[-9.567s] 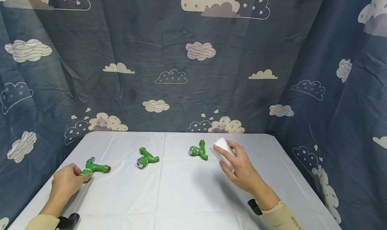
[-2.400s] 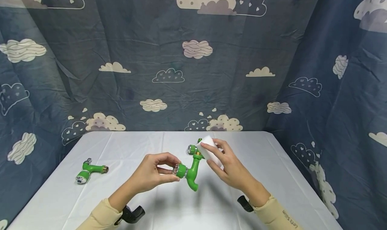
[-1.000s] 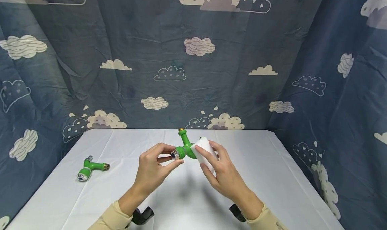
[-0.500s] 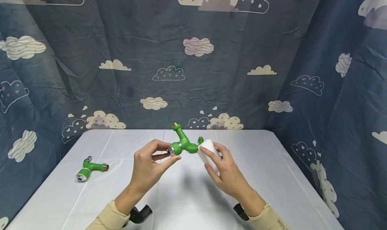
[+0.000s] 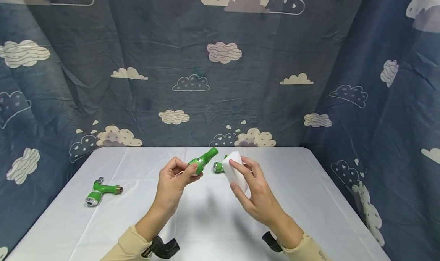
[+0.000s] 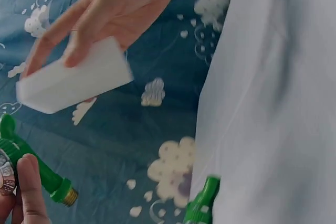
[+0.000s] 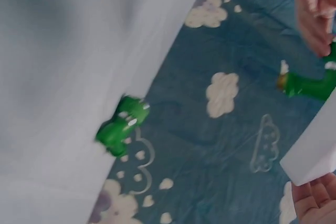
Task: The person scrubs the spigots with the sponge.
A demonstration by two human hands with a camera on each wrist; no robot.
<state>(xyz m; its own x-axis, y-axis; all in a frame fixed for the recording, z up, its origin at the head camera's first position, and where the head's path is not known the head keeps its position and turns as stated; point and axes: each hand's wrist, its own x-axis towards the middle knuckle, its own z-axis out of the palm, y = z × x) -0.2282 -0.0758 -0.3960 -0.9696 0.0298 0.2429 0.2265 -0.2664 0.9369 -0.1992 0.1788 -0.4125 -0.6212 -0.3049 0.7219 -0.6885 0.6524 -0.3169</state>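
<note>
1. Head: your left hand (image 5: 175,181) pinches a tap (image 5: 204,160) by its knob, above the table (image 5: 326,207); your right hand (image 5: 256,194) grips the block (image 5: 235,173) near it. A second tap (image 5: 218,167) lies partly behind the block, so a low sweep might knock it.
2. Left wrist: block and held tap look apart; hard pressing could twist so narrow a pinch.
3. Right wrist: the block covers part of the held tap, which could hide a slip.

Worktop (image 5: 309,200): was bright and evenly lit in the head view; diffuse shadows spread over its middle.
Backdrop (image 5: 261,108): looked darker, with a paler patch at upper left.
Wrist views: were dimmer, bluish and soft.
White block (image 6: 79,80): blurred in the left one.
Resting green tap (image 7: 123,124): was smeared in the right one.
</note>
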